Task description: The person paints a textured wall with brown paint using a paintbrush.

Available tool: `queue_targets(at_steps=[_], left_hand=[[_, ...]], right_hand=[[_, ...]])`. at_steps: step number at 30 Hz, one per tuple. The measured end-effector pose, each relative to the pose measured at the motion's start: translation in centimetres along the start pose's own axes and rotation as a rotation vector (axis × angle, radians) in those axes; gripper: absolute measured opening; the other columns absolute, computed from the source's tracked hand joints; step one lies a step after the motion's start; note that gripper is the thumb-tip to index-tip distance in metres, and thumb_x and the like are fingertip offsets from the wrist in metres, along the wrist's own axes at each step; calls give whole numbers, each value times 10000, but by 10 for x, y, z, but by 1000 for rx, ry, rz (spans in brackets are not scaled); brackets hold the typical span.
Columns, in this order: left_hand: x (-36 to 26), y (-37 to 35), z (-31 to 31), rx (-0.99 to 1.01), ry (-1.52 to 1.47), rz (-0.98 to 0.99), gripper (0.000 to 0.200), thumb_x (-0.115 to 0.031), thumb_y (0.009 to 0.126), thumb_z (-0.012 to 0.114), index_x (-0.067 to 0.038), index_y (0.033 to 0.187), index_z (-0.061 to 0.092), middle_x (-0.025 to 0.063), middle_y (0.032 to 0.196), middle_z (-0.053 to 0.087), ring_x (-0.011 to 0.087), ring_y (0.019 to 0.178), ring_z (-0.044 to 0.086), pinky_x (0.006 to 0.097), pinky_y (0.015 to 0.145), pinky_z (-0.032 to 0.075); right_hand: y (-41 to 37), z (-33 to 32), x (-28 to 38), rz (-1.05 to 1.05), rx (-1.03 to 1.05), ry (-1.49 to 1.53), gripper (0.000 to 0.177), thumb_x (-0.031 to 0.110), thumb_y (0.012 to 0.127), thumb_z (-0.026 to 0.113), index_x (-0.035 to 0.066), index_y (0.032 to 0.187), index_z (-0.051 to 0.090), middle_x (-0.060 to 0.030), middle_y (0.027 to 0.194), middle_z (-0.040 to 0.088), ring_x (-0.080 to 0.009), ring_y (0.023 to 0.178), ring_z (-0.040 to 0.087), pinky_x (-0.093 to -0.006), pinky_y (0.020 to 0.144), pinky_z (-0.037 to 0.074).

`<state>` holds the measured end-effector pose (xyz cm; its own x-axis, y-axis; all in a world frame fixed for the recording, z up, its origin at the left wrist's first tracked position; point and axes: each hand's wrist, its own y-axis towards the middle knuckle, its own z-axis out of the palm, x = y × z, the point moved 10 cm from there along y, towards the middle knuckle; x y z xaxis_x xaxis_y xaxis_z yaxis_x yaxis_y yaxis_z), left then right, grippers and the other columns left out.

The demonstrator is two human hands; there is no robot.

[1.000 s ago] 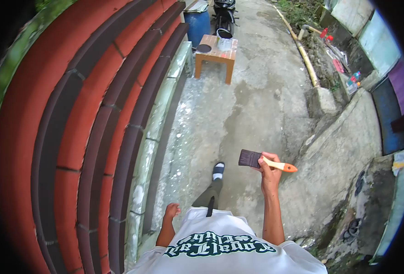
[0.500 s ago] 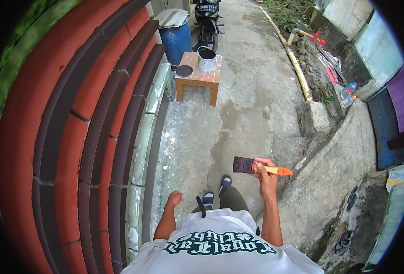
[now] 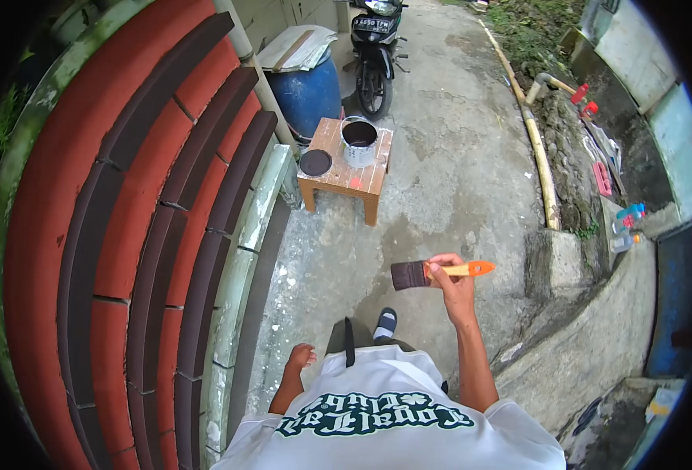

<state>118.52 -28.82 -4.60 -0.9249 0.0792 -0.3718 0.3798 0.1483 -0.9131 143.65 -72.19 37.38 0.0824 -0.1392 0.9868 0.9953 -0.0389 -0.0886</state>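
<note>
My right hand (image 3: 451, 283) is closed around the handle of a paintbrush (image 3: 459, 270). The wide bristles are coated in dark paint and point left, and the orange handle end sticks out to the right. My left hand (image 3: 302, 356) hangs low beside my body, its fingers curled and nothing visible in them. Ahead stands a small brown table (image 3: 332, 182). On it are a white paint bucket (image 3: 360, 153) with dark contents and a round dark lid (image 3: 315, 163).
On the left runs a red wall (image 3: 115, 258) with dark brown ledges. A blue barrel (image 3: 307, 95) and a motorcycle (image 3: 374, 66) stand beyond the table. To the right are a long pole (image 3: 542, 168), plastic bottles (image 3: 628, 218) and a sloping concrete slab (image 3: 581, 313).
I have stepped forward, so the table, bucket, barrel and motorcycle appear nearer. My right hand has risen slightly in view with the paintbrush. My left hand sits a little lower.
</note>
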Motion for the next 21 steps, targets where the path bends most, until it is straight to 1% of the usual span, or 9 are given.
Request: queue_targets(at_steps=[3, 5, 8, 11, 14, 17, 18, 21], left_hand=[[-46, 9, 29, -8, -38, -4, 293, -296, 954, 547, -124, 1172, 638, 88, 942, 711, 223, 827, 695, 418, 732, 515], [-71, 17, 39, -44, -42, -22, 295, -293, 954, 544, -119, 1172, 639, 92, 948, 710, 229, 847, 693, 422, 739, 516], [-104, 41, 50, -21, -69, -87, 295, -292, 949, 550, -110, 1164, 638, 98, 964, 707, 236, 871, 686, 428, 754, 520], [-156, 64, 54, -19, -38, -73, 307, -295, 943, 558, -107, 1173, 636, 103, 990, 705, 237, 864, 684, 424, 765, 524], [-213, 99, 55, -39, -50, -69, 306, -294, 940, 562, -104, 1167, 638, 109, 978, 707, 238, 850, 684, 423, 746, 529], [-285, 129, 61, 1, -131, -51, 301, -293, 938, 565, -98, 1151, 647, 100, 930, 708, 227, 792, 687, 406, 696, 533], [-317, 147, 59, -20, -126, 25, 295, -299, 942, 564, -91, 1132, 652, 89, 893, 703, 213, 761, 684, 383, 670, 530], [-393, 178, 51, -101, -76, 254, 282, -304, 973, 552, -76, 1095, 667, 71, 823, 691, 184, 686, 676, 322, 621, 525]], right_hand=[[69, -3, 13, -28, 14, 59, 170, 163, 976, 705, 37, 1075, 647, -36, 988, 677, -95, 880, 642, -258, 785, 524], [113, -6, 7, -28, 12, 93, 181, 159, 965, 721, 33, 1070, 646, -36, 974, 677, -95, 873, 644, -260, 776, 531], [169, -11, 1, 4, -32, 123, 190, 156, 949, 741, 28, 1058, 652, -44, 955, 681, -99, 856, 649, -265, 753, 544], [224, -21, -5, 5, -123, 77, 189, 156, 939, 753, 26, 1041, 662, -59, 946, 688, -109, 840, 658, -271, 721, 561], [288, -25, -12, -4, -196, 57, 193, 157, 932, 759, 17, 1029, 668, -71, 942, 693, -121, 835, 666, -275, 700, 579], [345, -24, -5, 25, -225, 41, 209, 165, 939, 748, 0, 1040, 667, -77, 942, 693, -139, 840, 674, -291, 709, 606], [370, -18, -3, 29, -222, 41, 217, 168, 944, 742, -6, 1047, 666, -79, 943, 692, -146, 843, 677, -298, 715, 616], [436, -2, -13, 87, -181, 133, 167, 145, 982, 663, 7, 1075, 671, -108, 1046, 688, -168, 870, 686, -313, 730, 619]])
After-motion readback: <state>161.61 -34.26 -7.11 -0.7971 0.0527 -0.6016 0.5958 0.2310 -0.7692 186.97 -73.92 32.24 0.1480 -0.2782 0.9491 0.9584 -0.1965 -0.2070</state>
